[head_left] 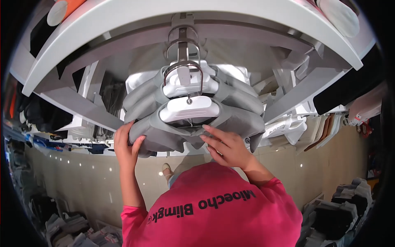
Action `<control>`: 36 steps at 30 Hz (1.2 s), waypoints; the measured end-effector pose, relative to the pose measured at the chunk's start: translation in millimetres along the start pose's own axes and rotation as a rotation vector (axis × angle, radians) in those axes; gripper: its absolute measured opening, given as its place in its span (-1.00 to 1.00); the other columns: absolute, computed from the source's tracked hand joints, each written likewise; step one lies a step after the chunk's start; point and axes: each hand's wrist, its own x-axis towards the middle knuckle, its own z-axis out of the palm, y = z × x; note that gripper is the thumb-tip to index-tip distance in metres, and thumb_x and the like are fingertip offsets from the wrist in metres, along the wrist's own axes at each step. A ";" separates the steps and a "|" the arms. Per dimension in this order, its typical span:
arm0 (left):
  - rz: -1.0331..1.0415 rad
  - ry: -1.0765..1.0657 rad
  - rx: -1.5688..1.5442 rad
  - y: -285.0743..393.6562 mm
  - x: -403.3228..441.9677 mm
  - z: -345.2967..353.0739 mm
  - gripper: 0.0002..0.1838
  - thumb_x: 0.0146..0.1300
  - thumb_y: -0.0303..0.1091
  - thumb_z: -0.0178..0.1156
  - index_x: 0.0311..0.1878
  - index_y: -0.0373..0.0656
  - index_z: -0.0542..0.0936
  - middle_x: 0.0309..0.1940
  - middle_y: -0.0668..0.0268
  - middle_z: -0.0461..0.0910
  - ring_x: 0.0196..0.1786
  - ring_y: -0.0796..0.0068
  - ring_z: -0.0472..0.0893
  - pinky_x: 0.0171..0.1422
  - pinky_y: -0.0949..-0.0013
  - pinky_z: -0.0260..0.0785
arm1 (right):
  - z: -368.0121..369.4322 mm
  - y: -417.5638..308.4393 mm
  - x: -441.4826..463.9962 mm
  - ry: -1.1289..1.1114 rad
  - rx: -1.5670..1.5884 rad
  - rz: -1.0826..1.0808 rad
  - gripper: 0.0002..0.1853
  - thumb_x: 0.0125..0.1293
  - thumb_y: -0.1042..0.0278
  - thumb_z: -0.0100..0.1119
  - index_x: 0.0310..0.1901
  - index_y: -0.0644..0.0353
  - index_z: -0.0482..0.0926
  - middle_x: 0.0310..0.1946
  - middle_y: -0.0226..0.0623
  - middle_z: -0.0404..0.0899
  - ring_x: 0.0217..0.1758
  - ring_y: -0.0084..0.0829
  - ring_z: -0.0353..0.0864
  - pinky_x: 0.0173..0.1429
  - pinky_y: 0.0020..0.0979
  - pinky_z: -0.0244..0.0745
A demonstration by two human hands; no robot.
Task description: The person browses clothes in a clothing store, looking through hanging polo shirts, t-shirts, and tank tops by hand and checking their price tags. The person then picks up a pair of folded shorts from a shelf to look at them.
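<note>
A grey shirt hangs at the front of the rack on a white hanger with a metal hook. My left hand is closed around the shirt's shoulder at the left, with the thumb on the near side and the other fingers along the outer edge. At the neckline, my right hand touches the cloth with its fingers stretched out and apart; its thumb cannot be made out. Behind the front shirt hang more grey garments on similar white hangers.
A metal rail carries the hangers beneath a curved white shelf. Folded clothes are stacked at lower right, and more garments hang at right. Tiled floor shows behind me and to both sides.
</note>
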 end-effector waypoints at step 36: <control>0.115 -0.136 -0.123 -21.8 1.2 -8.6 -0.46 -0.09 -0.24 0.39 -0.01 -0.25 0.50 -0.15 0.13 0.46 -0.12 0.14 0.48 -0.01 0.24 0.32 | 31.5 -99.2 -10.2 -0.064 -0.204 0.339 -0.61 0.02 0.48 0.15 -0.05 0.36 0.45 -0.08 -0.16 0.43 -0.22 -0.28 0.52 -0.17 -0.32 0.48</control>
